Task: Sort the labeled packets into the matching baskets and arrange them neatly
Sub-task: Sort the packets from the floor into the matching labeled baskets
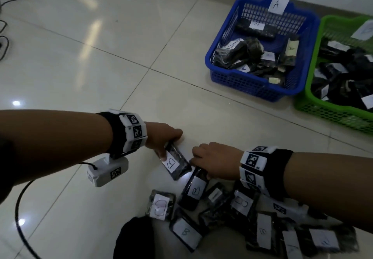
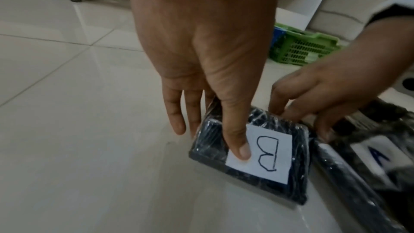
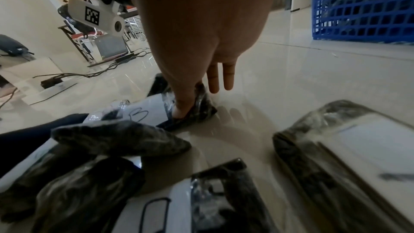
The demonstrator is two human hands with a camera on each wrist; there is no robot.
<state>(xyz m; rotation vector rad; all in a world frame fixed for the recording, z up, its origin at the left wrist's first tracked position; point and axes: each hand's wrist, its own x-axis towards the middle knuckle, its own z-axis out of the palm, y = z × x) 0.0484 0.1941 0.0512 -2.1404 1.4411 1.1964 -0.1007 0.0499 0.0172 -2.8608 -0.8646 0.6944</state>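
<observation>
Two black plastic-wrapped packets with white B labels lie on the tiled floor. My left hand (image 1: 170, 145) pinches the first B packet (image 1: 177, 165), thumb on its label and fingers along its far edge; the left wrist view shows this hand (image 2: 210, 139) and packet (image 2: 268, 155) up close. Just to the right, my right hand (image 1: 196, 155) grips the top end of the second B packet (image 1: 194, 191); in the right wrist view the thumb of this hand (image 3: 197, 101) presses on that packet (image 3: 199, 112) while two fingers hang straight. Blue basket (image 1: 260, 90) carries an A label.
A green basket (image 1: 302, 101) with several black packets stands right of the blue one. A loose pile of labeled packets (image 1: 242, 204) lies under my right forearm. A dark knee (image 1: 135, 238) sits at the bottom, cables (image 1: 6, 42) at far left.
</observation>
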